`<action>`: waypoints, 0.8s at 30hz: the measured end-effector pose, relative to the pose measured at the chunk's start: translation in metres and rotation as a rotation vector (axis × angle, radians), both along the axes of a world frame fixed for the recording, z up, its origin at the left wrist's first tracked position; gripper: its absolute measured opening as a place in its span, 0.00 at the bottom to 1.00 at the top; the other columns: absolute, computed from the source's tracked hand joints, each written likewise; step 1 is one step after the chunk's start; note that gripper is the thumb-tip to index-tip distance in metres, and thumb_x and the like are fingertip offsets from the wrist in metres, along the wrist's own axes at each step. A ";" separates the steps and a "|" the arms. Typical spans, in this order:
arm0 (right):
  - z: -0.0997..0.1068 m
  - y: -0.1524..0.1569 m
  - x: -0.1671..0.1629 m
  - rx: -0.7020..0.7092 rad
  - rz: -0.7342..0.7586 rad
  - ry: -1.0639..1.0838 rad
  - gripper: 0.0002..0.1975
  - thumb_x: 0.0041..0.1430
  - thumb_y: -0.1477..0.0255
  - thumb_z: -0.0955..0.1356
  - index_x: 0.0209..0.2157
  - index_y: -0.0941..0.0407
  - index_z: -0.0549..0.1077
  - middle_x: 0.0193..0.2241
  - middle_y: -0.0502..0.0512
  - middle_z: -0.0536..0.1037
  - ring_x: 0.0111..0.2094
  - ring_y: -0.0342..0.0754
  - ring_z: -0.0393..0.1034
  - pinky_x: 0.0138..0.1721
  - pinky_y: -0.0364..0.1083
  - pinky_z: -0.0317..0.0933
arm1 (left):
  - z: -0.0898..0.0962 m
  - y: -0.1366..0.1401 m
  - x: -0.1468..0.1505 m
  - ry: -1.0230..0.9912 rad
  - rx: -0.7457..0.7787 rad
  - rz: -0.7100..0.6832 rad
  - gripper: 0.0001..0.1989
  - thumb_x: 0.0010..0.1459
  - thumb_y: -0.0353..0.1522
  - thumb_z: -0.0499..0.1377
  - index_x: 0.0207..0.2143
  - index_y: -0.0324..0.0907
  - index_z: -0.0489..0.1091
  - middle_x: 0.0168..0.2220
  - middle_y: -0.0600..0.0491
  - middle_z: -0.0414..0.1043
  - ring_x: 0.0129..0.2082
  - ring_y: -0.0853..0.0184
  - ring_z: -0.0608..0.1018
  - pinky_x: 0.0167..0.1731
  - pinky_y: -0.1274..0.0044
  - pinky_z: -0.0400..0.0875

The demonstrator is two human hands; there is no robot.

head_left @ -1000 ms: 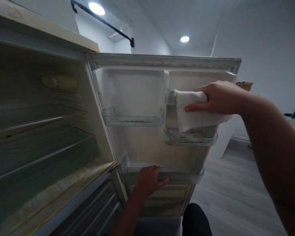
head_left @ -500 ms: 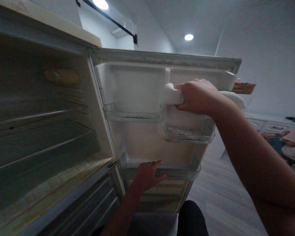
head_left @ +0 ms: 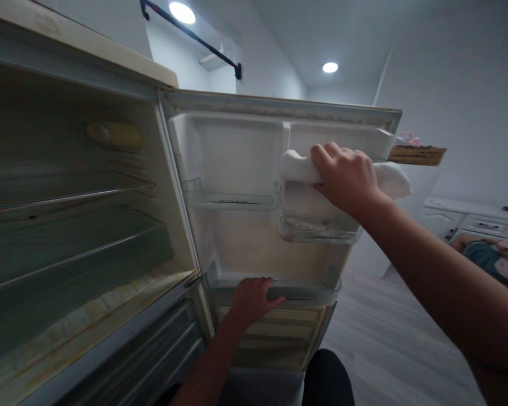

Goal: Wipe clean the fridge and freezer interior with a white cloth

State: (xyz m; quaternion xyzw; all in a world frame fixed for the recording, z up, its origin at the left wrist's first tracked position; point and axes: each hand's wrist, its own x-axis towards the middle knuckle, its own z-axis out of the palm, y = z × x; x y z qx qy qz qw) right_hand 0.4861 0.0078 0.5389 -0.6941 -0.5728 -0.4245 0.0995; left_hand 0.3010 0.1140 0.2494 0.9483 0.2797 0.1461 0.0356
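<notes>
While my right hand (head_left: 347,175) is clamped on a white cloth (head_left: 298,167), the cloth lies right of the frame's centre, before the upper part of the door (head_left: 254,239), one end emerging on each side of my grip. What lies directly behind my fingers is hidden. Below the cloth sits a small bin (head_left: 319,232); to its left, near mid-frame, a second bin (head_left: 232,199) bears dark lettering, too blurred to read. At lower centre, my left hand (head_left: 252,301) is at the long bin (head_left: 311,295), thumb and fingers apart; whether it bears on the rim I cannot tell. The fridge (head_left: 154,158) fills the frame's left, with clear shelves (head_left: 68,198) and, at upper left, a yellowish cover (head_left: 116,135). My knee (head_left: 328,378) shows at the bottom edge. Farther out appear a carton (head_left: 417,155) at upper right, a cabinet (head_left: 440,217) and a partly visible person (head_left: 486,256) toward the right edge, and a dark rod (head_left: 195,35) at the top.
</notes>
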 end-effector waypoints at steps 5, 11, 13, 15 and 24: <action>-0.004 -0.013 0.064 0.014 -0.058 0.022 0.19 0.62 0.62 0.64 0.52 0.54 0.68 0.46 0.68 0.75 0.44 0.61 0.70 0.40 0.53 0.58 | 0.002 0.003 0.017 0.029 0.005 0.039 0.30 0.62 0.58 0.53 0.46 0.43 0.76 0.42 0.45 0.81 0.45 0.52 0.81 0.47 0.65 0.70; -0.005 -0.004 0.107 0.036 0.012 -0.064 0.21 0.66 0.53 0.57 0.42 0.51 0.73 0.39 0.65 0.77 0.43 0.59 0.71 0.40 0.52 0.56 | 0.010 0.004 0.031 0.039 -0.014 0.062 0.31 0.63 0.57 0.53 0.43 0.39 0.76 0.39 0.42 0.81 0.43 0.50 0.81 0.44 0.65 0.71; -0.007 0.002 0.112 0.092 0.060 -0.097 0.22 0.65 0.50 0.58 0.38 0.50 0.74 0.35 0.65 0.77 0.39 0.57 0.71 0.37 0.52 0.55 | 0.010 0.004 0.032 0.038 -0.014 0.066 0.30 0.63 0.56 0.54 0.42 0.38 0.76 0.39 0.41 0.81 0.43 0.50 0.81 0.44 0.65 0.71; -0.012 0.006 0.114 0.164 0.116 -0.140 0.24 0.65 0.51 0.58 0.36 0.53 0.75 0.32 0.64 0.77 0.35 0.55 0.70 0.36 0.51 0.55 | 0.009 0.003 0.030 0.035 -0.014 0.067 0.29 0.62 0.56 0.55 0.42 0.39 0.76 0.39 0.42 0.81 0.42 0.51 0.81 0.44 0.65 0.71; -0.058 0.000 0.063 0.016 0.466 -0.432 0.27 0.67 0.60 0.60 0.64 0.52 0.67 0.63 0.58 0.68 0.66 0.58 0.57 0.63 0.59 0.54 | -0.005 0.000 0.000 -0.010 0.020 -0.028 0.31 0.60 0.57 0.56 0.49 0.42 0.76 0.43 0.45 0.81 0.44 0.51 0.81 0.47 0.63 0.71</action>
